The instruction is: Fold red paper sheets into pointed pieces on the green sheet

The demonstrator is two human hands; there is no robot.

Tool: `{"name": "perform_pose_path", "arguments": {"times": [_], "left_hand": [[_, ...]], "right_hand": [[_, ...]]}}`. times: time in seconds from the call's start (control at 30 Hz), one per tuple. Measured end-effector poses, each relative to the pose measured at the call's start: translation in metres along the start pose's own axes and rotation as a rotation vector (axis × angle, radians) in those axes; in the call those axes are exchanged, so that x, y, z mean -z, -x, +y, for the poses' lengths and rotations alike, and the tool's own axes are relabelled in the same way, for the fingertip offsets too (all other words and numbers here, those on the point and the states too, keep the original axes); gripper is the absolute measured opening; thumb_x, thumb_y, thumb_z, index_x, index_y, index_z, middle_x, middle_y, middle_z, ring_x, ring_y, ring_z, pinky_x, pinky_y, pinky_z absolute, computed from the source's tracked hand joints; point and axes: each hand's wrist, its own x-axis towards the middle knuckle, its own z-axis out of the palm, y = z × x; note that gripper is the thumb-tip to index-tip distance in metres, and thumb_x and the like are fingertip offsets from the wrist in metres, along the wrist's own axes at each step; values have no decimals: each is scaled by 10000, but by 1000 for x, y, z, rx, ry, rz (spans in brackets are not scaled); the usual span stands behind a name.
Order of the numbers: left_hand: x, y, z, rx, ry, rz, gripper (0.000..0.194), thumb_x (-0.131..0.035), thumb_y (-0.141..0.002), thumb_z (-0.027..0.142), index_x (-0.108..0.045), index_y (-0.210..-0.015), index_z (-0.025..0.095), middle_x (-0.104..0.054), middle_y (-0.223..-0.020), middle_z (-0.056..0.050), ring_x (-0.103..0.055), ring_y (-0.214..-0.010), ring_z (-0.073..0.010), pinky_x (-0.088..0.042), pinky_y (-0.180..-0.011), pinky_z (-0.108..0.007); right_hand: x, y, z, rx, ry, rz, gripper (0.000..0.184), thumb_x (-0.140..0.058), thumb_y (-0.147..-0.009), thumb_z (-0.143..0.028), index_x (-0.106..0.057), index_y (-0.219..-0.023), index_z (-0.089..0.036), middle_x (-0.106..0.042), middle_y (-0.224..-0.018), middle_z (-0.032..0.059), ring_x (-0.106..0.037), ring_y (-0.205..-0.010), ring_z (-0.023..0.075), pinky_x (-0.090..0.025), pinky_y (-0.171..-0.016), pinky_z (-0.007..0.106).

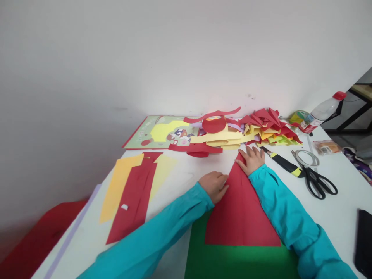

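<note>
A large sheet of red paper (243, 221) lies on a green cutting mat (241, 263), its far part narrowed by perspective. A thin dark line runs down its upper middle. My left hand (214, 186) is at the sheet's left edge, fingers curled and thumb and forefinger closed on that edge. Across the far end of the sheet, my right hand (251, 159) lies flat with its fingers spread, pressing on the far left corner. Just right of that hand is a black and yellow utility knife (286, 164).
Scissors (318, 182) and a tape roll (307, 158) lie to the right, with a bottle (318, 114) behind. Folded paper pieces (270, 126), curled strips (215, 137) and a picture book (159, 131) line the wall. Cut red paper (132, 193) and orange paper (116, 186) lie left.
</note>
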Motion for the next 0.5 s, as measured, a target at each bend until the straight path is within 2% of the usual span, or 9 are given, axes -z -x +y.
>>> {"name": "perform_pose_path", "arguments": {"times": [0.1, 0.27, 0.33, 0.4, 0.5], "left_hand": [[-8, -30, 0, 133, 46, -36, 346, -611, -696, 344, -582, -987, 158, -618, -877, -75, -597, -738, -197, -484, -665, -297], [-27, -73, 0, 340, 122, -18, 485, -690, -614, 414, -539, -978, 133, -576, -1009, -122, -605, -812, -235, -484, -672, -314], [-31, -83, -1, 377, 194, -16, 483, -732, -564, 394, -546, -933, 144, -593, -938, -87, -603, -787, -225, -476, -657, -302], [-33, -87, 0, 371, 303, -25, 438, -762, -530, 322, -564, -887, 163, -594, -768, -10, -591, -695, -186, -462, -621, -275], [-29, -86, 4, 336, 519, -32, 388, -760, -536, 256, -577, -867, 173, -529, -588, 69, -529, -534, -117, -431, -540, -229]], "right_hand": [[1, 0, 1, -17, -46, -1, 564, -379, -869, -547, -421, -1342, -243, -494, -1326, 90, -357, -1225, 323, -150, -1010, 562], [3, 0, 2, -39, -94, -33, 549, -364, -879, -521, -477, -1288, -172, -490, -1331, 114, -353, -1247, 307, -163, -1026, 530], [3, -1, 3, -55, -175, -29, 535, -389, -869, -524, -510, -1253, -172, -493, -1326, 119, -345, -1256, 311, -156, -1034, 529], [3, -3, 6, -106, -384, -8, 539, -447, -837, -538, -538, -1218, -167, -518, -1294, 133, -357, -1248, 313, -178, -1034, 517], [3, -8, 15, -178, -694, 14, 527, -477, -806, -559, -588, -1129, -157, -627, -1108, 135, -511, -1082, 275, -346, -942, 440]]}}
